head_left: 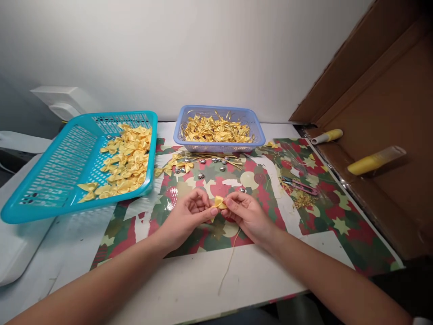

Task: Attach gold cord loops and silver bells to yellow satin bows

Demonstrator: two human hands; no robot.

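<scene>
Between my two hands, above the middle of the patterned sheet, is a small yellow ribbon bow. My left hand pinches its left side between thumb and fingers. On the other side my right hand grips the bow with thumb and forefinger. A thin gold cord hangs from beneath my right hand down to the white table edge. Several small silver bells lie loose beyond my hands, near gold twist ties and a few more bows.
A turquoise basket with many yellow bows stands at left. Behind the bells, a lilac basket holds bows with gold ties. Pink-handled thread snips lie at right beside gold clippings. Cardboard walls the right side, with two yellow tubes sticking out.
</scene>
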